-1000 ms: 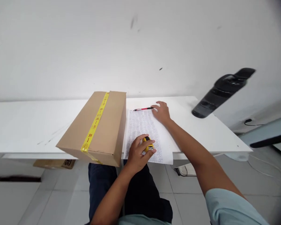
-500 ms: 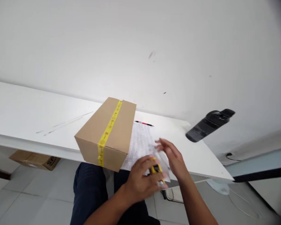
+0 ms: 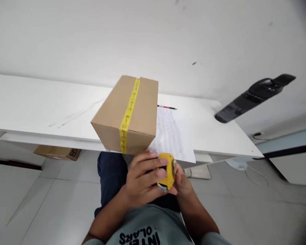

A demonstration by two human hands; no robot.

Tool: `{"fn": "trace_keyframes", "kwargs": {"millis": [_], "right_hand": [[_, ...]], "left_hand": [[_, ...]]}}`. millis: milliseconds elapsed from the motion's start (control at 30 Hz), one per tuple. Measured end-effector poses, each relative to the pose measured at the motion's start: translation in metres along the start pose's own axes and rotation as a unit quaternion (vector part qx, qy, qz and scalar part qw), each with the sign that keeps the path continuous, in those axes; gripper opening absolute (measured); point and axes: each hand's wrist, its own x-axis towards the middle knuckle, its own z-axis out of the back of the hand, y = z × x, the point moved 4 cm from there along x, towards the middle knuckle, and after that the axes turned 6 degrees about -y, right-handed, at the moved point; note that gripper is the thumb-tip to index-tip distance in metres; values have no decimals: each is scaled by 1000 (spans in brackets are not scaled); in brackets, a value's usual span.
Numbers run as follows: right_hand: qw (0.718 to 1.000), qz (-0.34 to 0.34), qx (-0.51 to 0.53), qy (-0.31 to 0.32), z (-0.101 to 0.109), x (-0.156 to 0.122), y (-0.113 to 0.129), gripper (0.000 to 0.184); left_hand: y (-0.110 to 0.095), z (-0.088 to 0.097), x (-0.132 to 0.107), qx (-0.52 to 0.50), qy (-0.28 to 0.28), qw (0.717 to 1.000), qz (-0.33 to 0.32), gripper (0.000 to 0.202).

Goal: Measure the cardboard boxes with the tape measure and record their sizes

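Yellow tool (image 3: 167, 174) clasped in left hand (image 3: 140, 178), right hand (image 3: 181, 182) pinching its end | box (image 3: 142, 112) at near edge of surface (image 3: 40, 105), tape (image 3: 129, 109) uncut, flaps shut

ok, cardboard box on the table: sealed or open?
Sealed. Yellow tape on the cardboard box runs unbroken along the top seam and down the front.

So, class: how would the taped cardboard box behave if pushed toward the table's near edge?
Probably slides, not rolls: the cardboard box has flat faces on a smooth white table. Its near end seems to overhang the edge, so it could tip off. Yellow tape likely keeps it rigid.
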Motion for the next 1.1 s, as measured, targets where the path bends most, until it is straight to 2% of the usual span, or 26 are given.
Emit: {"fn": "trace_keyframes", "kwargs": {"millis": [67,133,233,333,467,600,667,733,800,867,933,1100], "right_hand": [[1000,-4,23,-20,4,-4,-6,57],[999,-7,29,-18,0,-8,-5,55],[999,-6,39,-11,-7,-9,-2,52],[998,-14,60,-35,-9,-8,-2,50],[995,-12,70,-63,-3,-9,-2,51],[994,-3,108,-32,2,-9,-1,42],[993,-2,118,-28,6,-8,-1,42],[993,3,111,-45,10,-7,-2,47],[994,6,94,-57,13,-9,-3,49],[995,5,82,-48,12,-11,-6,47],[996,4,80,-32,10,-14,-8,46],[996,-2,86,-20,8,-20,-12,52]], "left_hand": [[2,7,-6,3,-44,999,10,82],[4,9,-12,5,-68,997,31,84],[1,7,-18,14,-95,995,30,70],[-2,4,-19,15,-108,994,14,57],[2,0,-15,25,-61,998,15,65],[6,4,-6,17,22,1000,-12,81],[10,6,-4,-41,62,997,28,72],[15,7,-3,-91,95,985,111,63],[17,4,-4,-120,139,967,177,65],[17,-2,-4,-144,175,954,197,71],[16,-7,-4,-167,185,950,189,67],[18,-14,-5,-197,134,951,199,42]]}}
